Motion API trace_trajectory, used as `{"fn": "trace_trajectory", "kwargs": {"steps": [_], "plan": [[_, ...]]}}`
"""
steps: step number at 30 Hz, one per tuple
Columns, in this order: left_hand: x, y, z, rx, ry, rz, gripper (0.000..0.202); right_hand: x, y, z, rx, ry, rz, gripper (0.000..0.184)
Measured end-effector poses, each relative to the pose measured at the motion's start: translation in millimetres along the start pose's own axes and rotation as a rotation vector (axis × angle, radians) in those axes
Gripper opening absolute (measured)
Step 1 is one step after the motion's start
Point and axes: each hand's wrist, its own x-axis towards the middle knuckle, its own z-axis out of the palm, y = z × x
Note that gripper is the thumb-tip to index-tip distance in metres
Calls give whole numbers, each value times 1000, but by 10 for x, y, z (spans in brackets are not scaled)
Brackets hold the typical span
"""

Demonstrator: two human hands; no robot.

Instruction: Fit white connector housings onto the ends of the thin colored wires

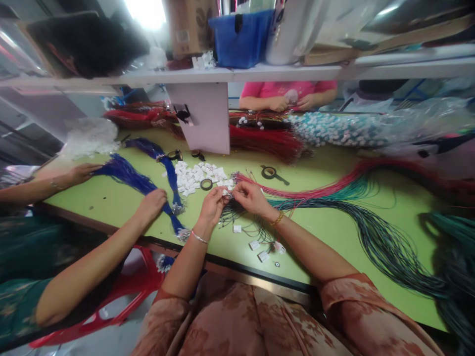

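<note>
My left hand and my right hand meet over the green table, both pinched round a small white connector and thin wire ends. Dark wires trail from my fingers toward me. A heap of white connectors lies just beyond my hands, beside a small black tape ring. Several loose white connectors sit near the table's front edge, under my right forearm.
Long pink, teal and dark wire bundles sweep right. A co-worker's hands at left handle blue wire bundles. Another person in pink sits across. A white shelf post, red wires and a bag of white parts lie behind.
</note>
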Motion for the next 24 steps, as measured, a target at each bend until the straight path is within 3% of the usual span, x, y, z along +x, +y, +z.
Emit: {"fn": "trace_trajectory", "kwargs": {"steps": [5, 11, 17, 21, 24], "plan": [[-16, -8, 21, 30, 1, 14, 25, 21, 56, 29, -52, 16, 72, 24], [3, -126, 22, 177, 54, 112, 29, -13, 57, 108, 62, 35, 193, 32], [32, -204, 33, 166, 141, 125, 29, -48, 44, 118, -59, 72, 127, 27], [17, -203, 57, 168, 134, 118, 28, -18, 82, 102, 90, 57, 197, 29], [-13, -216, 91, 193, 107, 151, 27, -33, 65, 95, 51, 91, 181, 27]]}}
